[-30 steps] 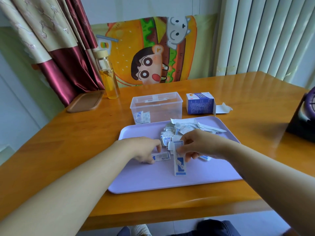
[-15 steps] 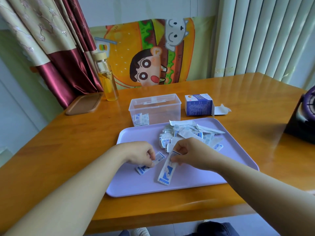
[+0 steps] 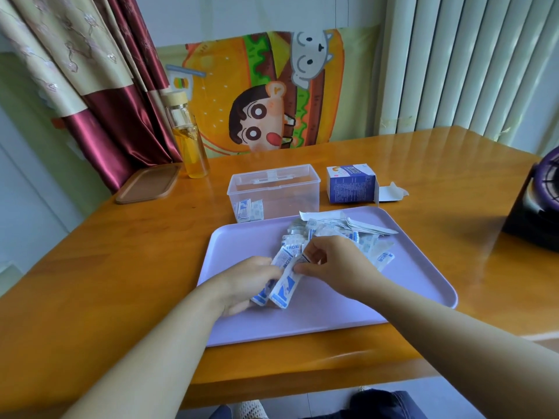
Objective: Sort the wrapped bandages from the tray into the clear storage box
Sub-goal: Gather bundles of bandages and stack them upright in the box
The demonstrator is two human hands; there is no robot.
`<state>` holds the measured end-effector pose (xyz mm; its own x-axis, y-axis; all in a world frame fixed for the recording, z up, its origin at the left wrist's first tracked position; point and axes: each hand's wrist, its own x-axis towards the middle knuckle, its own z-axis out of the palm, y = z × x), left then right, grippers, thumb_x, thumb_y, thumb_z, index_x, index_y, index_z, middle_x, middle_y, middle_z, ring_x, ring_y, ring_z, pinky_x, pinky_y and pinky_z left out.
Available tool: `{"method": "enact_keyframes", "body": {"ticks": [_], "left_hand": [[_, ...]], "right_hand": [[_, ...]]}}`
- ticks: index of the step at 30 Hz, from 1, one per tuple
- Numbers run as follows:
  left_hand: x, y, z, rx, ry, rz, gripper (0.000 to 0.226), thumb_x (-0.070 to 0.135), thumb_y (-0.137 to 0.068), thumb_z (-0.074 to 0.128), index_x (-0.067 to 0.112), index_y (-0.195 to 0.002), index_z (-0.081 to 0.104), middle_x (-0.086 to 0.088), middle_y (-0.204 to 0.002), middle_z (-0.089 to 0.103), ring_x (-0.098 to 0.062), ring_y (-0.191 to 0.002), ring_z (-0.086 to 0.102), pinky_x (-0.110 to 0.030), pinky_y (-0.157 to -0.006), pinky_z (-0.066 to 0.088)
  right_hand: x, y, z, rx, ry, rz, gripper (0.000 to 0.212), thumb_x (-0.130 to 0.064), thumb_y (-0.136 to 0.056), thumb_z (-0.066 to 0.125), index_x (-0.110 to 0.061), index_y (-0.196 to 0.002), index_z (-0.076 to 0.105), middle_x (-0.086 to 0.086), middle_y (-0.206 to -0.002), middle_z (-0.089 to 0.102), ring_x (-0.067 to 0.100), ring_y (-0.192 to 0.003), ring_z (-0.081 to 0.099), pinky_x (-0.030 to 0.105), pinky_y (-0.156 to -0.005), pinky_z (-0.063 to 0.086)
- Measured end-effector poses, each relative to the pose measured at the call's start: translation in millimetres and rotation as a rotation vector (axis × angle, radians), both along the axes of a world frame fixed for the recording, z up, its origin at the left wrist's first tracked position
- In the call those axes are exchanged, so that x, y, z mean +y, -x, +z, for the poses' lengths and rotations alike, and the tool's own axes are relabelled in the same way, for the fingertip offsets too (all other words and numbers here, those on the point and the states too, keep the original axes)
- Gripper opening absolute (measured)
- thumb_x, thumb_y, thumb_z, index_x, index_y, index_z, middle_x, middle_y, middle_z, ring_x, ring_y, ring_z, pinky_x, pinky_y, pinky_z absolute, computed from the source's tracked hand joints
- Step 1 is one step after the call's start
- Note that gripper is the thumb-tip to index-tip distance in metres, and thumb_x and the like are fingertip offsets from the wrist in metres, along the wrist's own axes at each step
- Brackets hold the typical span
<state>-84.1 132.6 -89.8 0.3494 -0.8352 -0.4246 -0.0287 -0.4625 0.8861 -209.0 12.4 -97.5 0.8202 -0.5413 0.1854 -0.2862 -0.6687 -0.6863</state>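
A lilac tray (image 3: 348,316) lies on the wooden table, with a heap of white-and-blue wrapped bandages (image 3: 338,234) at its far side. Behind it stands the clear storage box (image 3: 273,192), open, with a few wrapped bandages (image 3: 248,210) in its left corner. My left hand (image 3: 248,282) grips a small bundle of wrapped bandages (image 3: 282,290) over the tray's middle. My right hand (image 3: 335,264) pinches the top end of one long strip in that bundle. Both hands meet at the bundle.
A blue-and-white bandage carton (image 3: 351,187) with an open flap sits right of the box. A glass bottle of yellow liquid (image 3: 187,137) and a brown lid (image 3: 148,184) stand at the back left. A dark round device (image 3: 538,201) is at the right edge.
Both hands have drawn together. The strip from my right hand now lies against the one in my left, and the pieces are lifted into one bundle.
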Motion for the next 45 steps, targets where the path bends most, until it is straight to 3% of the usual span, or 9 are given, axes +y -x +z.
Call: {"method": "enact_keyframes", "body": {"ticks": [2, 4, 8, 13, 22, 29, 34, 39, 45], "left_hand": [[1.3, 9.7, -1.1, 0.187, 0.077, 0.096, 0.022, 0.018, -0.099, 0.044, 0.005, -0.101, 0.061, -0.010, -0.079, 0.064, -0.019, -0.068, 0.062, -0.030, -0.061, 0.056], [1.1, 14.1, -3.6, 0.207, 0.129, 0.089, 0.022, 0.027, -0.097, 0.048, 0.010, -0.101, 0.061, -0.003, -0.075, 0.057, -0.012, -0.060, 0.054, -0.023, -0.053, 0.051], [-3.1, 12.7, -8.4, 0.297, 0.249, 0.226, 0.019, 0.018, -0.099, 0.046, 0.008, -0.107, 0.060, -0.001, -0.075, 0.050, -0.006, -0.051, 0.038, -0.014, -0.044, 0.036], [-5.0, 4.6, -18.5, 0.611, 0.368, 0.508, 0.023, 0.015, -0.099, 0.042, 0.010, -0.103, 0.064, -0.003, -0.073, 0.054, -0.004, -0.045, 0.037, -0.014, -0.042, 0.037], [3.5, 8.3, -24.9, 0.663, 0.489, 0.588, 0.022, 0.013, -0.097, 0.044, 0.010, -0.109, 0.063, -0.004, -0.076, 0.053, -0.005, -0.044, 0.042, -0.015, -0.042, 0.040], [4.0, 10.6, -22.5, 0.620, 0.471, 0.589, 0.023, 0.012, -0.098, 0.043, 0.010, -0.111, 0.062, -0.005, -0.078, 0.053, -0.006, -0.050, 0.040, -0.015, -0.042, 0.038], [2.3, 9.8, -20.5, 0.636, 0.458, 0.617, 0.020, 0.014, -0.097, 0.045, 0.011, -0.108, 0.063, -0.003, -0.076, 0.051, -0.005, -0.045, 0.039, -0.014, -0.037, 0.029], [-0.7, 13.2, -17.1, 0.622, 0.435, 0.647, 0.015, 0.015, -0.096, 0.048, 0.014, -0.101, 0.063, -0.001, -0.073, 0.052, -0.005, -0.045, 0.038, -0.014, -0.037, 0.029], [-3.5, 16.7, -8.0, 0.635, 0.459, 0.675, 0.012, 0.015, -0.095, 0.051, 0.015, -0.096, 0.062, 0.001, -0.070, 0.053, -0.005, -0.048, 0.036, -0.013, -0.038, 0.028]], "right_hand": [[0.7, -2.6, -0.2, -0.038, 0.027, -0.002, 0.037, -0.027, -0.077, 0.074, -0.028, -0.057, 0.043, -0.012, -0.055, 0.044, 0.004, -0.050, 0.039, 0.017, -0.050, 0.032], [1.6, -4.9, -0.5, -0.058, 0.049, 0.028, 0.028, -0.025, -0.077, 0.074, -0.025, -0.063, 0.049, -0.013, -0.057, 0.047, 0.003, -0.051, 0.043, 0.016, -0.051, 0.031], [-21.7, -1.5, 8.2, -0.054, 0.059, 0.003, 0.020, -0.035, -0.077, 0.073, -0.024, -0.091, 0.065, -0.015, -0.078, 0.062, -0.009, -0.061, 0.051, 0.009, -0.057, 0.036], [-63.8, 8.2, 17.3, 0.330, 0.463, -0.159, 0.041, -0.039, -0.085, 0.063, -0.021, -0.122, 0.060, 0.000, -0.117, 0.061, 0.018, -0.103, 0.056, 0.031, -0.084, 0.049], [-75.4, -3.3, 13.7, 0.473, 0.202, -0.143, 0.032, -0.033, -0.079, 0.070, -0.016, -0.105, 0.064, 0.002, -0.097, 0.066, 0.019, -0.087, 0.061, 0.030, -0.074, 0.051], [-72.7, 13.2, 33.9, 0.159, -0.018, -0.263, 0.029, -0.029, -0.084, 0.061, -0.002, -0.083, 0.070, 0.007, -0.070, 0.055, 0.015, -0.059, 0.041, 0.025, -0.051, 0.028], [-63.7, 19.5, 36.0, -0.051, -0.051, -0.300, 0.027, -0.031, -0.088, 0.060, -0.011, -0.070, 0.061, -0.003, -0.060, 0.051, 0.011, -0.053, 0.040, 0.021, -0.047, 0.028], [-67.9, 19.5, 24.2, -0.349, -0.063, -0.382, 0.013, -0.018, -0.087, 0.061, -0.006, -0.083, 0.064, 0.002, -0.074, 0.063, 0.015, -0.066, 0.052, 0.025, -0.057, 0.037], [-73.9, 22.8, 21.4, -0.480, -0.380, -0.390, 0.014, -0.019, -0.085, 0.064, -0.009, -0.076, 0.064, 0.007, -0.076, 0.061, 0.019, -0.071, 0.054, 0.033, -0.066, 0.043]]}}
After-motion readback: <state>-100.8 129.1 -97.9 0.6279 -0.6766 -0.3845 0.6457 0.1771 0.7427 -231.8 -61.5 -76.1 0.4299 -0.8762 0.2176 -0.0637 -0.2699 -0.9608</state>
